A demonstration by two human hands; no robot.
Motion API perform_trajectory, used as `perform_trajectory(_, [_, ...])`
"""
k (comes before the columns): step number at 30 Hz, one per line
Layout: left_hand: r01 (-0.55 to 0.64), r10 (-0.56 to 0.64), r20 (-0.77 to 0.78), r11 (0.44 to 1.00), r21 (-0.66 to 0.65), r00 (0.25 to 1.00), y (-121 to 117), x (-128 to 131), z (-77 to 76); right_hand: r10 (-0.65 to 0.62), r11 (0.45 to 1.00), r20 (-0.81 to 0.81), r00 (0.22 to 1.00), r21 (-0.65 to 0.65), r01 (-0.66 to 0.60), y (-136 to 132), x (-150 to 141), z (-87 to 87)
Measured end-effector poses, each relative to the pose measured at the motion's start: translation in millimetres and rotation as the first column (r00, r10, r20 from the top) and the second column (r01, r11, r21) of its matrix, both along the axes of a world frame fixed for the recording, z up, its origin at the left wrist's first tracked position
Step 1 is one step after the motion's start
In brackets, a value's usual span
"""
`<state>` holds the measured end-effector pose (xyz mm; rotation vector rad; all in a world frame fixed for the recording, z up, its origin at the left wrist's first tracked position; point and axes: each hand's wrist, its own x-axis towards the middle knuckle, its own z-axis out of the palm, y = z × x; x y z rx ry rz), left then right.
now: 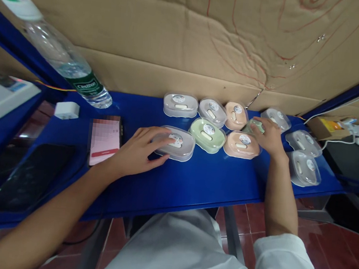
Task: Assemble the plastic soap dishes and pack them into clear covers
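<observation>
My left hand (143, 148) rests at the left end of a grey oval plastic box (183, 145) with a clear lid and a round label. Its thumb is at the near side, its fingers over the top. My right hand (266, 134) is closed over a pale green box (254, 125), which it partly hides. Between my hands lie another green box (207, 135) and a peach box (243, 145). Behind them are a second peach box (236, 116) and two grey boxes (180, 105) (212, 112).
More grey boxes (305, 168) sit at the right of the blue table (187, 186). A water bottle (68, 64), a white charger (67, 110), a phone (105, 142) and a dark flat device (36, 175) are on the left. Cardboard (139, 29) stands behind.
</observation>
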<state>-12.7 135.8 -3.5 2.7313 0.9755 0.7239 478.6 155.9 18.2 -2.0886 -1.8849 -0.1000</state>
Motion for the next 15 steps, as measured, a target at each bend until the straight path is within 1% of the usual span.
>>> perform_trajectory(6, [0.022, -0.023, 0.025, 1.0, 0.006, 0.999, 1.4, -1.4, -1.5, 0.041, 0.998, 0.006, 0.999, 0.037, -0.041, 0.7, 4.6, -3.8])
perform_trajectory(8, [0.034, -0.032, 0.025, 0.998, -0.046, 0.999, 2.6, -2.5, -2.1, 0.048, 0.998, 0.013, 0.999, 0.045, -0.049, 0.3, 5.4, -4.4])
perform_trajectory(10, [0.042, -0.035, 0.052, 0.99, -0.136, 0.998, 4.1, -3.7, -2.1, 0.045, 0.998, 0.026, 0.999, 0.051, -0.046, 0.1, 3.7, -2.5])
perform_trajectory(13, [0.056, -0.021, 0.137, 0.964, -0.258, 0.99, 6.2, -5.2, -0.3, 0.042, 0.996, 0.058, 0.997, 0.073, -0.046, 3.1, -7.0, 8.9])
perform_trajectory(15, [0.043, 0.014, 0.187, 0.954, -0.296, 0.982, 8.4, -6.5, 1.1, 0.109, 0.989, 0.062, 0.992, 0.09, -0.114, 9.4, -22.1, 22.6])
